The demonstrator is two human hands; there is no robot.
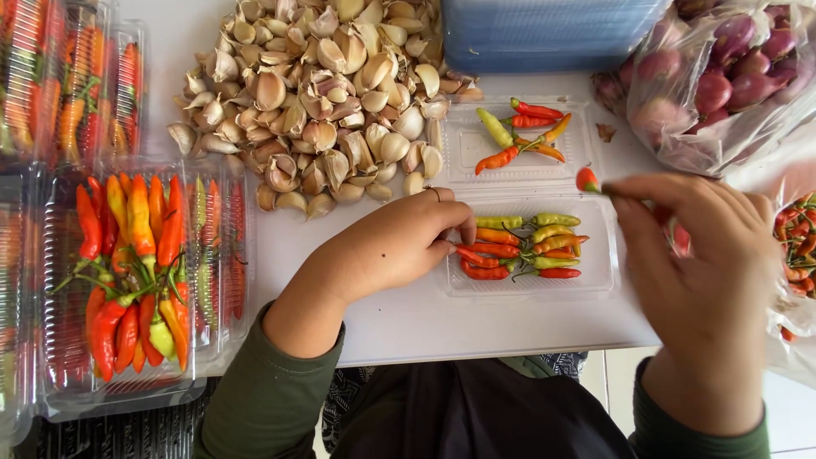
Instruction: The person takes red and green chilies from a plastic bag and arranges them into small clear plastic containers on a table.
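Note:
An open clear plastic clamshell box (pixel 599 255) lies on the white table, its near half holding several red, orange and green chili peppers (pixel 523 248). Its far half (pixel 463 144) holds a few more chilies (pixel 523 132). My left hand (pixel 391 242) rests at the box's left edge, fingertips touching the chilies inside. My right hand (pixel 710 255) hovers at the box's right side and pinches a small red chili (pixel 587 179) by its stem above the hinge.
A pile of garlic cloves (pixel 327 93) lies behind the left hand. Filled clamshell boxes of chilies (pixel 136 272) are stacked at left. A bag of shallots (pixel 722 76) sits at back right, a bag of chilies (pixel 799 246) at right, a blue container (pixel 544 30) behind.

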